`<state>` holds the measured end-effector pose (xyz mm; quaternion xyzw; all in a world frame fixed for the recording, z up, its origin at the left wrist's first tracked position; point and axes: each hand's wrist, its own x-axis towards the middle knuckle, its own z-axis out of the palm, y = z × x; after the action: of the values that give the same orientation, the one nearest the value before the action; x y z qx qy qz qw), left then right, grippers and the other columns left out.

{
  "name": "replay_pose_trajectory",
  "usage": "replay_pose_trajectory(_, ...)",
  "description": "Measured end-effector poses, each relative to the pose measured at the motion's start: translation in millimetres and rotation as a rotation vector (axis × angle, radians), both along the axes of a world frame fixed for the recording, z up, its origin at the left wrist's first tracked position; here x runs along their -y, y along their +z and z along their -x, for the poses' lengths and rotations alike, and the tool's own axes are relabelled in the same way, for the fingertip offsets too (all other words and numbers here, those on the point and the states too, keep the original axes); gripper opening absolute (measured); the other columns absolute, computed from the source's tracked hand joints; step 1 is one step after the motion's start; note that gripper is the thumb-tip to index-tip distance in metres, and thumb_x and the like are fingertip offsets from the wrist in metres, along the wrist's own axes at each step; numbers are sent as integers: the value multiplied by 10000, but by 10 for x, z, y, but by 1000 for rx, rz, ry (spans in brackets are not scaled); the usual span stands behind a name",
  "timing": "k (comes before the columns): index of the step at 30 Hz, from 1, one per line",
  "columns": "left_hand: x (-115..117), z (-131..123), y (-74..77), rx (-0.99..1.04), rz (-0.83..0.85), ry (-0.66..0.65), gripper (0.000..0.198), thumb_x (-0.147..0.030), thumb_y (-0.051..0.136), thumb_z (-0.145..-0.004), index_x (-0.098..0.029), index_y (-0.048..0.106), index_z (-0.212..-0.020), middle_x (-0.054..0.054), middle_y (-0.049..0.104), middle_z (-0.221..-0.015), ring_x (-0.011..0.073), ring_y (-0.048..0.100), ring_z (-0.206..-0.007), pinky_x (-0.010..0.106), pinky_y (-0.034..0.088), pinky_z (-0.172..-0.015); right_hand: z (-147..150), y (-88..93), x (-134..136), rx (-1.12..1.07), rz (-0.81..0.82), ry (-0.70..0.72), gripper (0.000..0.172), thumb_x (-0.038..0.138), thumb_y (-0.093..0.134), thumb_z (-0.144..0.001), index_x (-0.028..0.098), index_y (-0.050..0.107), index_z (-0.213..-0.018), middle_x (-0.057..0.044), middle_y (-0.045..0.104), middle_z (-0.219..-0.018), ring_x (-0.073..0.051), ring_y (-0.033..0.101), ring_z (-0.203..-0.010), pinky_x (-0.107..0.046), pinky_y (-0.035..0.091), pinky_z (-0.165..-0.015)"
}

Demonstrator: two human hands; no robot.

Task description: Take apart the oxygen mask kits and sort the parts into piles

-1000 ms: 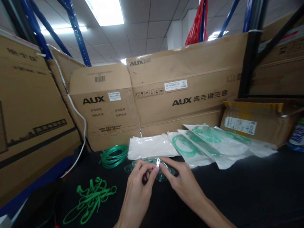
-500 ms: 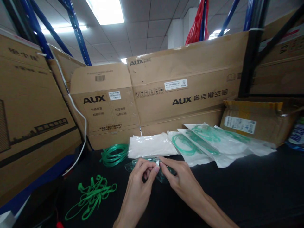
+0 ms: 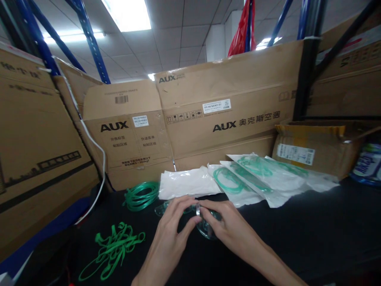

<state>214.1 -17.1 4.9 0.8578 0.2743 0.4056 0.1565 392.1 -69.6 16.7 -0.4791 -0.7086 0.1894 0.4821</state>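
Note:
A small silvery metal strip [image 3: 198, 209] stands between my two hands at the middle of the table. My left hand [image 3: 175, 228] has its fingertips at the strip's upper end and its thumb at the lower end. From the other side, my right hand [image 3: 228, 218] pinches the strip with thumb and forefinger. Beneath and behind my fingers is a clear, greenish plastic piece that looks like an oxygen mask [image 3: 205, 230], largely hidden by the hands. Whether the strip is fixed to it cannot be seen.
Coiled green tubing [image 3: 141, 196] lies behind my left hand, green elastic straps [image 3: 117, 246] nearer left. A white packet [image 3: 187, 183] and several clear-fronted pouches with green tubing [image 3: 256, 174] lie behind. Cardboard [image 3: 190, 131] walls the back; an open box [image 3: 309, 153] and blue-labelled bottle [image 3: 367, 165] stand right.
My left thumb has slid down the metal strip, widening the gap from its fingers, and more of the strip shows. The whole view has shifted slightly.

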Motion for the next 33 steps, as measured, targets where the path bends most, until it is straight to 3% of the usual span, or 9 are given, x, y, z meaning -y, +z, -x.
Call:
replay_pose_trajectory(3,-24,55,-19,-78,-41,-58,322,-272,605,-961,-326,579,-1278,16,647,-1295,194,582,-1223,363,456,-1071,-6,34,17,-5,5,8,297,180,474,-979,220,768,-995,-3,741,-776,-181,663,-698,-243,457,-680)
replay_pose_trajectory(7,-29,90,-28,-126,-119,-39,433,-278,693,-901,-315,572,-1315,31,656,-1302,214,602,-1206,373,497,-1041,-7,31,28,19,55,-6,294,212,470,-982,209,740,-866,-16,726,-741,-195,662,-704,-245,452,-636)
replay_pose_trajectory(11,-1,96,-3,-158,-210,-37,467,-237,683,-908,-306,558,-1353,43,653,-1304,210,611,-1193,355,516,-1019,-15,-2,20,23,52,-9,276,212,477,-975,219,748,-926,-36,759,-891,-216,681,-821,-272,474,-735)
replay_pose_trajectory(18,5,125,39,-181,-289,-68,438,-256,684,-913,-281,583,-1338,49,694,-1260,217,642,-1151,358,525,-1005,-51,-12,-3,-55,108,56,304,282,470,-1002,206,709,-830,-7,727,-801,-189,678,-778,-257,474,-731)
replay_pose_trajectory(24,-65,157,53,-85,-327,-99,401,-197,718,-881,-252,629,-1267,46,735,-1130,208,675,-1041,336,572,-902,-151,110,83,-57,204,146,220,383,611,-941,212,681,-1060,-23,728,-1022,-208,656,-981,-288,469,-878)
replay_pose_trajectory(27,-90,185,56,-64,-328,-81,374,-180,731,-865,-235,648,-1226,47,740,-1099,203,678,-1019,332,575,-895,-194,121,110,-22,261,142,372,328,721,-849,244,606,-1193,-13,703,-1092,-204,639,-963,-282,480,-830)
replay_pose_trajectory(33,-34,203,121,-69,-353,-76,401,-167,738,-850,-230,638,-1234,51,738,-1113,204,674,-1024,333,576,-891,-184,69,62,9,235,141,215,317,645,-897,246,667,-1099,0,719,-1000,-179,632,-841,-267,479,-742)
